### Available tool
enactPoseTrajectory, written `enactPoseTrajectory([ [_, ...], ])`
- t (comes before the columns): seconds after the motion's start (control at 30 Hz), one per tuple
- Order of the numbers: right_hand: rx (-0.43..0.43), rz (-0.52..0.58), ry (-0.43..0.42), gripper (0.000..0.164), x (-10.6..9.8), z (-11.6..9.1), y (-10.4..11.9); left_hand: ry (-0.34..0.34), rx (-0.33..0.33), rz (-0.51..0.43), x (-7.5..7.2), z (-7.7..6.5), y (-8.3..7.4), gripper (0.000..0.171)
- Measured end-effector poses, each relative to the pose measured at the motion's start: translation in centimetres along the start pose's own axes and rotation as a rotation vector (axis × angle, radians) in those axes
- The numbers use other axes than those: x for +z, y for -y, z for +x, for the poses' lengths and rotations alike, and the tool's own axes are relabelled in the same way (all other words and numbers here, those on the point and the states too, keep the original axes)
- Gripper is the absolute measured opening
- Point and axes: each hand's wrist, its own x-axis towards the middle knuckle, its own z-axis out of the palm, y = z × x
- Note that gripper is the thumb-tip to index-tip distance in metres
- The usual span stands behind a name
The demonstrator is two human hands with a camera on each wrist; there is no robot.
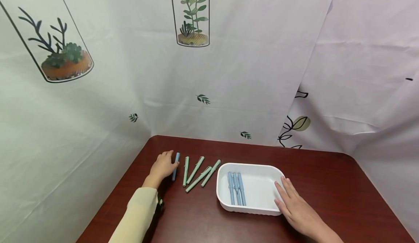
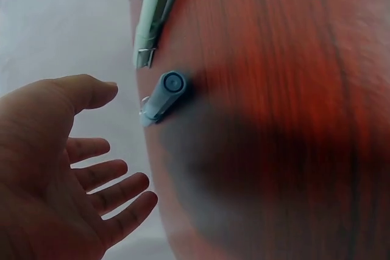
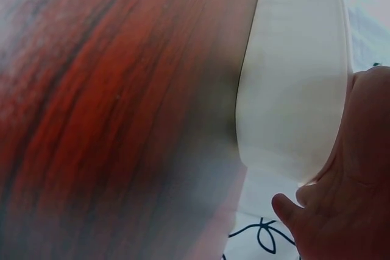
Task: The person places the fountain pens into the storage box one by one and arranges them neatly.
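Right hand: released, fingers straight, touching white tray | left hand: released, spread beside blue pen

I see one slim blue pen lying lengthwise just beside the thumb of the left hand, its clip at the far end. Farther inward from that hand, I count four pale green pens lying loosely fanned at differing slants, close together. Between the hands but nearer the right hand, I have a white tray, rounded at the corners, its near-side rim under that hand's fingers. Three blue pens lie inside, side by side, toward the left hand.
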Motion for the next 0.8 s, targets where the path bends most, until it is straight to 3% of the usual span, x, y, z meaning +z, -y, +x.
enactPoseTrajectory([
  [0.8, 0.006, -0.01, -0.002, 0.055, 0.1, 0.0, -0.1, 0.028, -0.07, -0.03, 1.6, 2.5, -0.2, 0.055],
])
